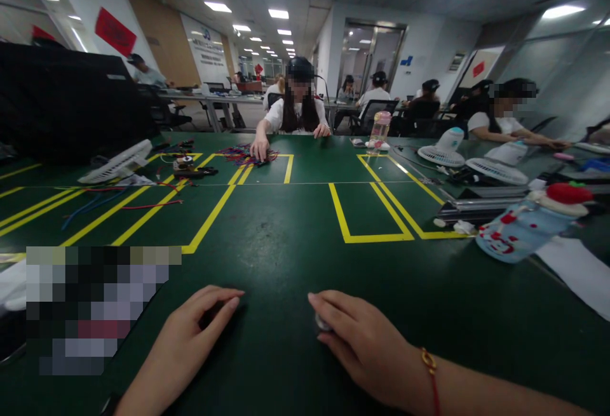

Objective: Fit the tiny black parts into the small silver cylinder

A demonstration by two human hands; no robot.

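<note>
My left hand [197,327] rests palm down on the green table [286,244] near its front edge, fingers loosely curled, with nothing visible in it. My right hand [357,340] lies beside it, a red cord bracelet on the wrist. Under its fingers sits a small pale object [322,322], mostly hidden; the fingers cover it rather than clearly grip it. The two hands are a short gap apart.
Yellow tape lines [366,213] mark boxes on the table. A blue bottle with a red cap [524,225] lies at the right, near white paper [576,270]. Small fans [445,149] and loose wires [143,203] lie farther off. A person opposite handles coloured wires [248,154].
</note>
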